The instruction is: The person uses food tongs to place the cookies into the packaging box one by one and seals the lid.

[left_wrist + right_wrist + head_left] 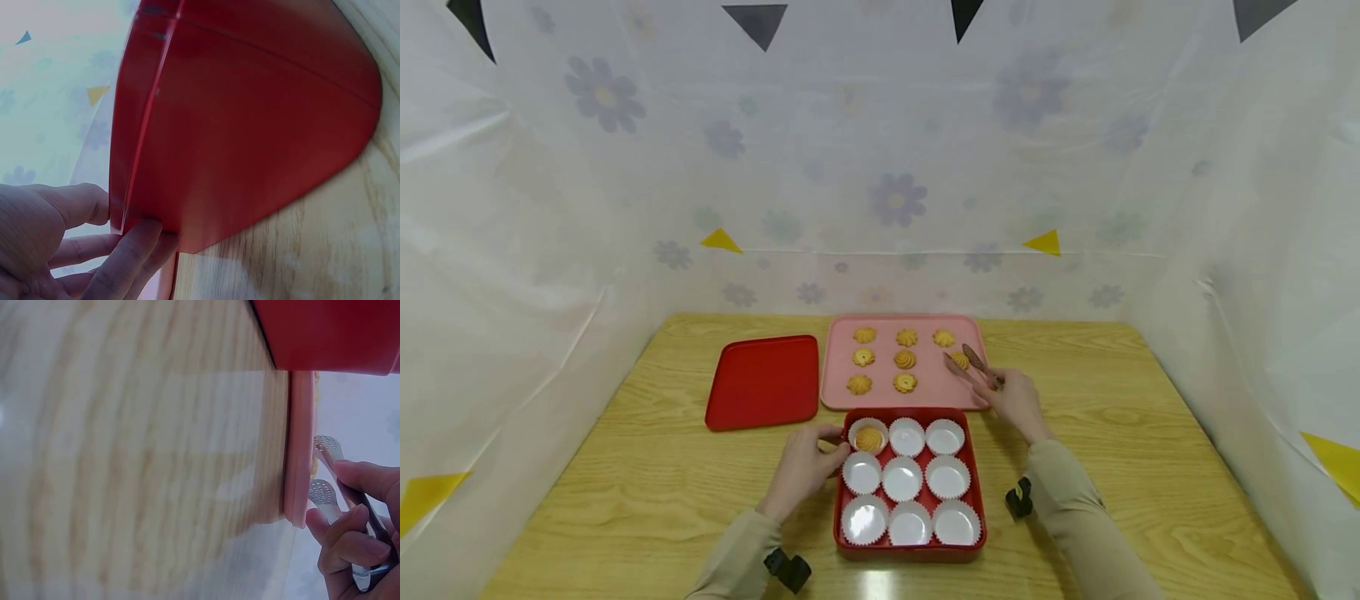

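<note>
text: none legible | labels: none | brands: none | numbers: none | signs: none

The wooden worktop (1150, 467) is laid with a red box (977, 492) at 6 o'clock, a pink tray (880, 400) at 12, and a red lid (763, 382) at 10.

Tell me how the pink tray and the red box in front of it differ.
The pink tray is flat and carries bare cookies in rows; the red box has walls and holds nine white paper cups, only one of them filled. The tray lies farther from the person, the box nearer. Both rest on the wooden table.
</note>
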`<action>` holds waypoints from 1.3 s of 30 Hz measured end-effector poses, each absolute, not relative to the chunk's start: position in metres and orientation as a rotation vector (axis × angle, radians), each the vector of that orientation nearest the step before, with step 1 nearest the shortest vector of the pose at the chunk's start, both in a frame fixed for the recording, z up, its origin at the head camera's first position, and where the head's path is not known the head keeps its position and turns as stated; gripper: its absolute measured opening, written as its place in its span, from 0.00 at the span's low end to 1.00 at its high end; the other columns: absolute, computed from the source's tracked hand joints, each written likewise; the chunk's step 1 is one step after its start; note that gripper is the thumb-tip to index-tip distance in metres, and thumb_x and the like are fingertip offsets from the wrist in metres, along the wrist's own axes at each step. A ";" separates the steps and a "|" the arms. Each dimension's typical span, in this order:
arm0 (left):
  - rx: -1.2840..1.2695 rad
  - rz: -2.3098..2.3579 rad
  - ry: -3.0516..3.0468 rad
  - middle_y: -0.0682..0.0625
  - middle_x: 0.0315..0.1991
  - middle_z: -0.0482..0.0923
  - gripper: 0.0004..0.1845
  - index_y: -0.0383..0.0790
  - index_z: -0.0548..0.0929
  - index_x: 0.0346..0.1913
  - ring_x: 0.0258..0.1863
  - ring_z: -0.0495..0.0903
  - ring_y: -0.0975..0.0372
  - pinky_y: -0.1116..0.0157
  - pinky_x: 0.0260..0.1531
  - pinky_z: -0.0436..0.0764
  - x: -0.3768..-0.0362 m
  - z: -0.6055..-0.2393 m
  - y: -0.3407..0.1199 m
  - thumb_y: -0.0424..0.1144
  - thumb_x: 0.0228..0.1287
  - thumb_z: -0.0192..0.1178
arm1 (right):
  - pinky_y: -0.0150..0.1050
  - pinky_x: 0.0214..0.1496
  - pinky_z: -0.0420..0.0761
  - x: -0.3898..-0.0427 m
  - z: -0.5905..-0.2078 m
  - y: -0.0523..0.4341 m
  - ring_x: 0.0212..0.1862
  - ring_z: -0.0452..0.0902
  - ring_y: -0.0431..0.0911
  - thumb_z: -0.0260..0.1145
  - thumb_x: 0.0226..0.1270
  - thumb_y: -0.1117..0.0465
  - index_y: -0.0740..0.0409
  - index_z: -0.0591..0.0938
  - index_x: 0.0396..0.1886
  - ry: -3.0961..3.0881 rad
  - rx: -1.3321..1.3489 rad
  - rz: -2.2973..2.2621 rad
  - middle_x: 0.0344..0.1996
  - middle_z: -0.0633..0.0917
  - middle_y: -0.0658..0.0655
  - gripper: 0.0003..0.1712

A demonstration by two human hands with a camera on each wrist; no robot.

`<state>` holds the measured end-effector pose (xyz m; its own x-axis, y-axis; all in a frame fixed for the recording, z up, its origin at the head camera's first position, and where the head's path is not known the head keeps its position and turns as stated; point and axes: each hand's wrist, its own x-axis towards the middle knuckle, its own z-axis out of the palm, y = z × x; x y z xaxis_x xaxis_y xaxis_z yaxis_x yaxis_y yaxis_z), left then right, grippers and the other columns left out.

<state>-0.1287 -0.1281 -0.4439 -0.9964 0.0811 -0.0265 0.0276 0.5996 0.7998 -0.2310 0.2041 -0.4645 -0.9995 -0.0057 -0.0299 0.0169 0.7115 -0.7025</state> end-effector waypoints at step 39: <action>0.080 1.384 2.745 0.41 0.45 0.88 0.13 0.31 0.87 0.48 0.26 0.79 0.65 0.71 0.27 0.78 -0.128 -0.442 -0.128 0.32 0.62 0.66 | 0.34 0.21 0.69 -0.232 -0.462 0.210 0.21 0.69 0.41 0.65 0.70 0.57 0.71 0.79 0.61 2.909 -0.079 -1.055 0.28 0.83 0.60 0.26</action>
<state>-0.1278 -0.1278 -0.4424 -0.9965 0.0760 -0.0354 0.0167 0.5939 0.8043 -0.2325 0.2097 -0.4619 -0.9976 -0.0640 -0.0262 -0.0324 0.7666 -0.6413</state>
